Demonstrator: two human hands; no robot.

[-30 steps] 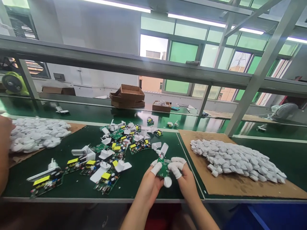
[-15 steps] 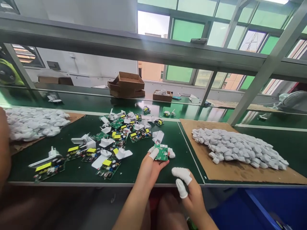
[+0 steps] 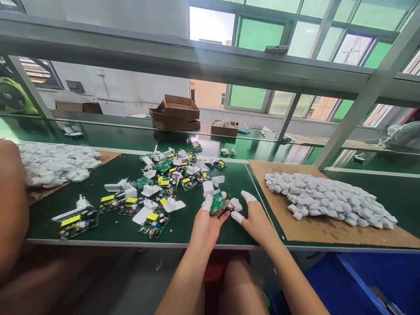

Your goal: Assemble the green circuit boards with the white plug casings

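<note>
A green circuit board [image 3: 218,202] with a white plastic piece at its far end rests in my left hand [image 3: 207,223], thumb over its edge. Beside it on the bench lie a few small white lumps [image 3: 235,204]. My right hand [image 3: 254,216] is just right of these lumps, thumb and forefinger apart with nothing between them. White finger covers sit on fingertips of both hands. To the left spreads a heap of circuit boards [image 3: 169,181] with yellow transformers and white plug pieces.
Piles of white pieces lie on cardboard at right [image 3: 328,197] and left [image 3: 62,162]. Brown boxes [image 3: 175,113] stand at the back. A metal beam [image 3: 183,61] crosses above the bench. Another person's arm [image 3: 13,205] is at far left; a blue bin [image 3: 367,280] stands below right.
My right hand has moved up from the bench's front edge toward the small white lumps. The board in my left hand has tilted, and the view has shifted slightly.
</note>
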